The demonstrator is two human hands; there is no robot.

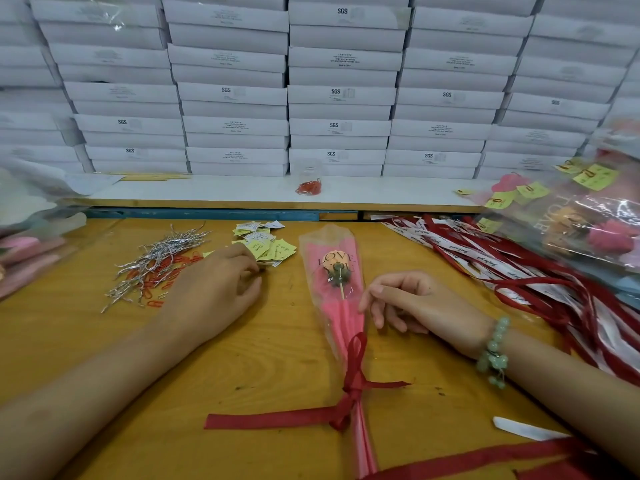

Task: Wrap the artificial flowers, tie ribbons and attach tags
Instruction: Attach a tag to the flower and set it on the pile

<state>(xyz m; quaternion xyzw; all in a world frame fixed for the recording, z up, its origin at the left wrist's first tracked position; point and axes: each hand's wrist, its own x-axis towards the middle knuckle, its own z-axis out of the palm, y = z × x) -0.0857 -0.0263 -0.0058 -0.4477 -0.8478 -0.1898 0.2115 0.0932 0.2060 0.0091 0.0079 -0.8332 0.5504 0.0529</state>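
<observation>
While the wrapped flower (337,306), ribbon already tied, lies at table centre with its long axis running 12-to-6, the left hand (214,289), fingers curled and empty, sits nearest the yellow tags (266,245) at its 1 o'clock; the right hand (415,303), loosely curled and empty, touches the sleeve.

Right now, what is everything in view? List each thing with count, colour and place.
Wrapped flower: one, pink, table centre.
Ribbon bow: one, red, on its stem.
Tags: pile, yellow, beside left hand.
Twist ties: heap, silver, left.
Paper clips: scattered, red, among ties.
Loose ribbons: many, red and white, right.
Finished bouquets: pile, far right.
Jar: one, clear, shelf.
Boxes: stacked, white, behind.
Left hand: at tags.
Right hand: touching wrap; green bracelet.
</observation>
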